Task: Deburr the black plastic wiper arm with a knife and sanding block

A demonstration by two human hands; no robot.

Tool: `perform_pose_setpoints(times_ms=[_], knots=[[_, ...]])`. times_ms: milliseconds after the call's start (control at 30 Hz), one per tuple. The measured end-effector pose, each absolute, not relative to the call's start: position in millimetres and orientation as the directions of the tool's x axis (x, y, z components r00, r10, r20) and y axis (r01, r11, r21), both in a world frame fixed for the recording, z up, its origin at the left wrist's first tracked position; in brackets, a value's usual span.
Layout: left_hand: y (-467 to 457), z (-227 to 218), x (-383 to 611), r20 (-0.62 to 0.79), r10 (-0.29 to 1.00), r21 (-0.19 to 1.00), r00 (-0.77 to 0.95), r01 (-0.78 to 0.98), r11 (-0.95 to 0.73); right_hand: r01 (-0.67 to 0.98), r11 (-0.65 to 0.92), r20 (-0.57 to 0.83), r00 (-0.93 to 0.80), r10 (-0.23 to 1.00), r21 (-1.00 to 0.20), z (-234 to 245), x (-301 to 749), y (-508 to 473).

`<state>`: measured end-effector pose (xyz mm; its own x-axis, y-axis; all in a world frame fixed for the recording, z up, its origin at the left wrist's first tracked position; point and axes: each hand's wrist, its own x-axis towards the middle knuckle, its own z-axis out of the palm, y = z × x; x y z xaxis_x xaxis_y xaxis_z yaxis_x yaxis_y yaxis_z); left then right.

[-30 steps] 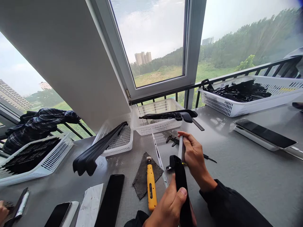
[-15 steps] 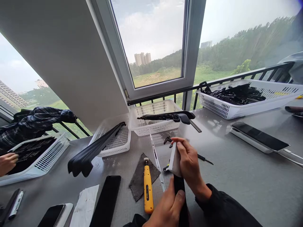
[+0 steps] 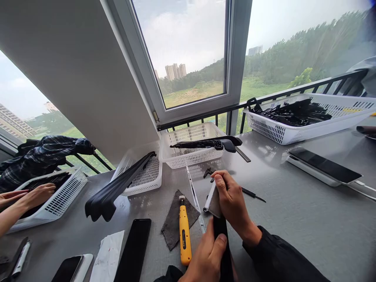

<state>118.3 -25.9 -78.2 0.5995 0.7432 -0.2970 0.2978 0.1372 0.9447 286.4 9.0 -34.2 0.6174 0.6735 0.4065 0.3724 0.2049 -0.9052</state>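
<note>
My left hand (image 3: pixel 205 254) is wrapped round a long black plastic strip (image 3: pixel 221 231) at the lower middle. Just above it, my right hand (image 3: pixel 233 201) grips a flat, grey-white pad (image 3: pixel 214 201) with thumb and fingers, against the strip's upper end. That end is hidden behind the pad and my fingers. Left of my hands lies a yellow handheld rotary tool (image 3: pixel 184 235) with a white tip, partly on a dark grey cloth (image 3: pixel 169 227). Behind my right hand a black caliper-like tool (image 3: pixel 208 172) rests on the table, its middle covered.
White baskets (image 3: pixel 192 160) stand along the window railing, with long black trim pieces (image 3: pixel 117 188) laid across two of them. Black parts (image 3: pixel 299 113) fill the right basket. Phones (image 3: pixel 326 164) lie on both sides. At far left, a co-worker's hands (image 3: pixel 41 196) reach into another basket.
My right hand has shifted slightly, and the pad has tilted so its left edge shows. The co-worker's hand has moved right, deeper over the basket, and a second hand has appeared.
</note>
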Motion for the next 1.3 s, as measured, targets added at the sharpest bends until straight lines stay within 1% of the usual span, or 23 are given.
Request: perform_pose_setpoints(times_ms=[100,167,267,333,400,433,500,567,633,733,800,900,1000,1167,1300], knots=[[-24.3,-74.5,120.3,-0.29,0.734,0.946,0.614,0.302,0.121,0.399,0.25,0.437,0.493,0.752,-0.882,-34.6,271.7,4.7],[-23.9,-71.2,121.5,-0.281,0.723,0.947,0.631,0.304,0.103,0.392,0.256,0.432,0.472,0.768,-0.884,-35.2,268.0,3.0],[-24.0,-66.5,122.2,-0.265,0.731,0.949,0.629,0.304,0.082,0.331,0.199,0.363,0.564,0.742,-0.922,-38.1,276.3,5.4],[-23.8,-63.0,122.1,-0.203,0.721,0.966,0.662,0.254,0.039,0.276,0.172,0.316,0.654,0.687,-0.946,-40.9,287.2,9.7],[-23.6,-59.4,122.1,-0.133,0.696,0.983,0.706,0.181,0.004,0.223,0.177,0.284,0.712,0.643,-0.959,-43.7,297.5,14.6],[-23.6,-57.8,122.2,-0.12,0.681,0.988,0.722,0.157,0.008,0.193,0.182,0.265,0.727,0.633,-0.964,-44.8,301.3,16.7],[-23.8,-56.0,122.2,-0.163,0.653,0.986,0.739,0.15,0.077,0.147,0.182,0.23,0.731,0.642,-0.972,-46.4,304.8,19.4],[-23.8,-55.9,122.0,-0.235,0.636,0.971,0.735,0.148,0.188,0.148,0.179,0.231,0.703,0.673,-0.973,-47.0,302.5,19.8],[-22.6,-56.1,121.4,-0.27,0.655,0.956,0.706,0.115,0.271,0.19,0.177,0.258,0.642,0.722,-0.966,-47.3,295.1,18.1],[-18.0,-53.0,119.8,-0.277,0.731,0.945,0.623,0.038,0.325,0.251,0.171,0.279,0.507,0.815,-0.953,-48.4,279.5,14.2],[-15.1,-49.0,118.7,-0.278,0.776,0.939,0.566,-0.01,0.344,0.279,0.171,0.284,0.439,0.852,-0.945,-49.4,270.5,12.1],[-14.8,-44.8,117.7,-0.267,0.818,0.933,0.51,-0.077,0.352,0.299,0.178,0.29,0.391,0.873,-0.937,-49.7,264.7,10.0],[-18.1,-45.3,116.6,-0.257,0.828,0.93,0.499,-0.104,0.352,0.31,0.188,0.298,0.361,0.884,-0.932,-47.3,266.3,8.5],[-19.0,-46.9,112.0,-0.329,0.837,0.91,0.437,-0.091,0.405,0.361,0.22,0.337,0.303,0.891,-0.906,-42.2,265.5,4.0],[-17.8,-43.3,113.6,-0.367,0.853,0.889,0.37,-0.128,0.439,0.364,0.223,0.327,0.254,0.91,-0.904,-39.9,261.6,0.6]])
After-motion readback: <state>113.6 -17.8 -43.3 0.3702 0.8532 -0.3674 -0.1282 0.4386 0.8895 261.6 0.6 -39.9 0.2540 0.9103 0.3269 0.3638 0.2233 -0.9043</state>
